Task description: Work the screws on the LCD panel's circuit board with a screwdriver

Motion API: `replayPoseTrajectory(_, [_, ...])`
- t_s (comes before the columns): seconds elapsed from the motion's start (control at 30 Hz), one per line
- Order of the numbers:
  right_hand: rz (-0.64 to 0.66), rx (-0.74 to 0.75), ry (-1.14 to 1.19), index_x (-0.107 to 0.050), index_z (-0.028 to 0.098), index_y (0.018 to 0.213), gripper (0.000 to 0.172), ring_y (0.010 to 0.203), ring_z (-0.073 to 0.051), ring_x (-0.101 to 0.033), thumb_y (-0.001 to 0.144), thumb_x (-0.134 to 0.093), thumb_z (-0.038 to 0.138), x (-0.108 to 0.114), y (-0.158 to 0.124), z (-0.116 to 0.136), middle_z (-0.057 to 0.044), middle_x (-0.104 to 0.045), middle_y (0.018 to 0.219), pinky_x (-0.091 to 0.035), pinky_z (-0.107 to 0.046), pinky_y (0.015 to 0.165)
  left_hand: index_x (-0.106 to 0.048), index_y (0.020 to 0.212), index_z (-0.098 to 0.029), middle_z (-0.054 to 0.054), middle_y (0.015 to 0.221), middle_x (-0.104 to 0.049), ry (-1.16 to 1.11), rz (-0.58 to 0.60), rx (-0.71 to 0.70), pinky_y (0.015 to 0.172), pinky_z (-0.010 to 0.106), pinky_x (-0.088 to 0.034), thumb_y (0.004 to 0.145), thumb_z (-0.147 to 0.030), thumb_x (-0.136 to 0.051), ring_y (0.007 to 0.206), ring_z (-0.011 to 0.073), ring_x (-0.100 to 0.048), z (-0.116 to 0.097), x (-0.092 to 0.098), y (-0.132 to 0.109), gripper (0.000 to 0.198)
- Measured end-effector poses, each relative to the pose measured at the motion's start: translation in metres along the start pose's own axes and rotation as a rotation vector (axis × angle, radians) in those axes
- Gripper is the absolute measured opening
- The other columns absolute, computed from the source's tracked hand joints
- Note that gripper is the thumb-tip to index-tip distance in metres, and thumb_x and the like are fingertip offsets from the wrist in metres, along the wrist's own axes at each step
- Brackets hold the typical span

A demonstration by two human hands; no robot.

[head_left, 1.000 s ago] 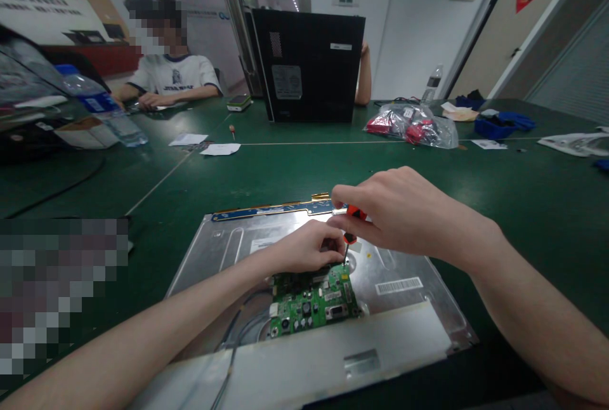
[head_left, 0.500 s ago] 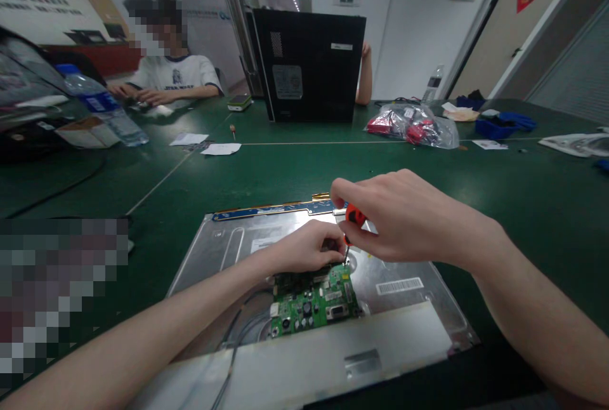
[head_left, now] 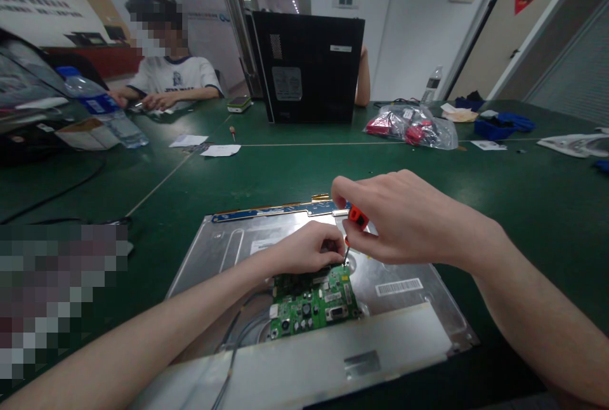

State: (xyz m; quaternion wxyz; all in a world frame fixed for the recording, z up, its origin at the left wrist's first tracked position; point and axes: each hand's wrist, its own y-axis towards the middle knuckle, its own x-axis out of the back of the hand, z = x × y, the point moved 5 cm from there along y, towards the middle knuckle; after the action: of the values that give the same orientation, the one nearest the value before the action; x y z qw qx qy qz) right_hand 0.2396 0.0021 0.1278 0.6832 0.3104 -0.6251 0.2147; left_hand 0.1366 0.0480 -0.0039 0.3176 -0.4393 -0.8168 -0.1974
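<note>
Above the green board (head_left: 311, 303), right hand (head_left: 392, 216) grips screwdriver (head_left: 358, 217); left hand (head_left: 308, 247) curled, its hold unclear

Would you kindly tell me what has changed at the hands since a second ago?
The right hand has dipped slightly, its thumb shifting rightward and down at the red screwdriver. Nothing was visibly picked up or released. The left hand and green circuit board stayed in place.

Looks like smooth, shiny metal on the flat silver panel (head_left: 368, 273) beneath the green rectangular circuit board (head_left: 311, 305); like plastic on the rounded red-and-black screwdriver handle (head_left: 358, 216).
</note>
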Motion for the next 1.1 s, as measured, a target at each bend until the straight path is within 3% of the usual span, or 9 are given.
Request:
replayPoseTrajectory(0.17, [0.012,-0.062,-0.061,-0.052,0.021,0.095,0.031,0.049,-0.011,-0.043,0.094,-0.038,0.048,-0.002,0.003,-0.004,0.001,-0.059,0.064,-0.021,-0.026,0.050,-0.064,0.077,-0.015,0.000,0.073,-0.064,0.004,0.006,0.003,0.062,0.023,-0.042,0.077,-0.015,-0.062,0.065,0.0134,-0.057,-0.001,0.002,0.000,0.002])
replayPoseTrajectory(0.27, [0.015,-0.080,-0.058,-0.052,0.021,0.095,0.026,0.047,-0.011,-0.042,0.095,-0.037,0.042,-0.003,0.003,-0.005,0.002,-0.058,0.062,-0.020,-0.026,0.049,-0.063,0.072,-0.015,0.000,0.072,-0.063,0.026,-0.004,0.008,0.062,0.023,-0.042,0.076,-0.015,-0.062,0.065,0.0136,-0.056,-0.003,0.003,0.000,0.003])
replayPoseTrajectory(0.43, [-0.011,-0.004,-0.020,-0.050,0.019,0.096,0.013,0.053,-0.010,-0.043,0.089,-0.044,0.028,0.000,-0.001,0.001,0.000,-0.062,0.075,-0.021,-0.026,0.049,-0.064,0.080,-0.014,0.003,0.076,-0.066,0.003,-0.024,0.024,0.064,0.025,-0.044,0.077,-0.017,-0.062,0.070,0.0158,-0.058,-0.001,0.002,-0.001,0.005])
replayPoseTrajectory(0.67, [-0.010,-0.085,-0.046,-0.050,0.021,0.095,0.030,0.049,-0.011,-0.044,0.095,-0.037,0.047,-0.002,0.002,-0.008,0.002,-0.059,0.065,-0.021,-0.025,0.048,-0.063,0.072,-0.015,-0.001,0.070,-0.063,0.030,-0.014,-0.011,0.061,0.023,-0.042,0.075,-0.013,-0.063,0.064,0.0128,-0.056,-0.004,0.004,0.000,0.004])
replayPoseTrajectory(0.93, [0.001,-0.030,0.013,-0.049,0.018,0.100,0.017,0.054,-0.010,-0.046,0.088,-0.047,0.030,0.001,-0.001,-0.002,-0.001,-0.062,0.077,-0.024,-0.025,0.049,-0.065,0.079,-0.014,0.003,0.076,-0.067,-0.007,-0.001,-0.005,0.064,0.024,-0.045,0.078,-0.016,-0.061,0.069,0.0151,-0.059,-0.002,0.001,0.000,0.005])
replayPoseTrajectory(1.1, [0.035,-0.066,0.007,-0.052,0.019,0.094,0.028,0.052,-0.011,-0.045,0.092,-0.043,0.045,-0.001,0.001,-0.004,-0.001,-0.061,0.071,-0.023,-0.025,0.048,-0.063,0.077,-0.015,0.000,0.071,-0.064,-0.036,-0.005,-0.022,0.063,0.024,-0.044,0.076,-0.012,-0.060,0.065,0.0135,-0.058,-0.005,0.002,0.000,0.005])
